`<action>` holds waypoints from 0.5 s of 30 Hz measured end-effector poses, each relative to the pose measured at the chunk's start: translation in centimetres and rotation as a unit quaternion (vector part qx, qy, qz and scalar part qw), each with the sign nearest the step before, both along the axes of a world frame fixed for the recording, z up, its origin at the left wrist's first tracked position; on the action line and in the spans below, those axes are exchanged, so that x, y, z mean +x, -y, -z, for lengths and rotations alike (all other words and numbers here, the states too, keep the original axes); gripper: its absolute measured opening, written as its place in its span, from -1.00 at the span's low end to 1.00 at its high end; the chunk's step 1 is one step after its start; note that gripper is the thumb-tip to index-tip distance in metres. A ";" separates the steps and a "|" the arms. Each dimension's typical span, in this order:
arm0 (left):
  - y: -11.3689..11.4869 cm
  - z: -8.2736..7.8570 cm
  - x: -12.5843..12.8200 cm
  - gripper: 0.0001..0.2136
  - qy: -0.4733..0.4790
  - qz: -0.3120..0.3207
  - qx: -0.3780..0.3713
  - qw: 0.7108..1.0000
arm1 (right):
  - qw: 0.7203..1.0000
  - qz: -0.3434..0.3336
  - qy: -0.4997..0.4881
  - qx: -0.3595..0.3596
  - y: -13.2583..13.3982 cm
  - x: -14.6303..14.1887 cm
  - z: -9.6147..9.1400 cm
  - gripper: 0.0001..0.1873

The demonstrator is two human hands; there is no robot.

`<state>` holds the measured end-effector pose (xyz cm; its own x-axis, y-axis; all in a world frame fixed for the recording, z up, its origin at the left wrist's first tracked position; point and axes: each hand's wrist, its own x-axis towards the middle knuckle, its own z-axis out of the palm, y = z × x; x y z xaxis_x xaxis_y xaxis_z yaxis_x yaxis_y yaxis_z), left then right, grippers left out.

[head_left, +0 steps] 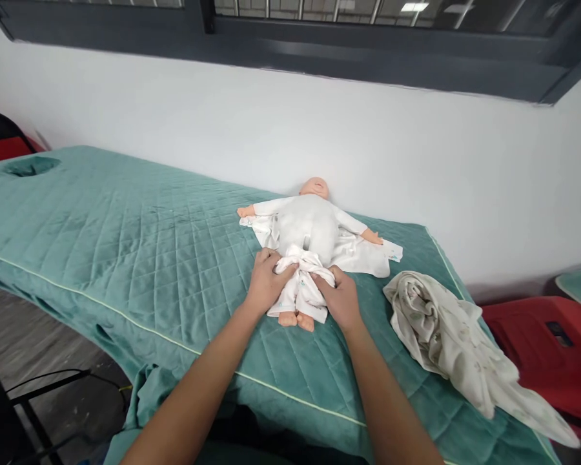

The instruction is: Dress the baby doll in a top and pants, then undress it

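Note:
A baby doll (pixel 306 223) in a white bodysuit lies on its back on the green quilted table (pixel 126 245), head toward the wall, arms spread. Under it lies a white cloth (pixel 363 255). White printed trousers (pixel 303 287) are bunched around the doll's legs, with both bare feet sticking out below. My left hand (pixel 265 281) grips the trousers' waist on the doll's left side. On the other side my right hand (pixel 339 297) pinches the same waistband. Both hands have their fingers closed on the fabric.
A crumpled cream cloth (pixel 445 336) lies to the right and hangs over the table's edge. A face hole (pixel 31 166) is at the table's far left end. A red stool (pixel 547 342) stands on the right, a black frame (pixel 39 400) on the lower left.

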<state>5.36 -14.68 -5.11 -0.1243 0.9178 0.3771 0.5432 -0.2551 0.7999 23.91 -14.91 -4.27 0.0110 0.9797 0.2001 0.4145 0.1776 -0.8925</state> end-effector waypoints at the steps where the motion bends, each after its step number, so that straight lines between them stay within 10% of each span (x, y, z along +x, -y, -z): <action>1: 0.6 0.0 -0.1 -0.75 -0.008 0.005 0.002 1.000 | 1.000 0.005 -0.001 -0.001 -0.1 0.0 0.0 -0.60; 8: 6.7 1.0 -2.2 -0.63 -0.054 0.126 -0.036 0.990 | 1.000 0.012 0.010 0.019 0.0 0.4 0.2 -0.82; 12: 7.3 1.7 -3.0 -0.10 -0.088 0.185 -0.021 0.979 | 0.999 0.001 0.030 0.043 0.7 0.2 -0.1 -0.87; 15: 6.8 2.1 -2.8 -0.10 -0.109 0.159 -0.004 0.981 | 0.998 -0.022 0.050 0.044 2.2 0.2 -0.1 -0.86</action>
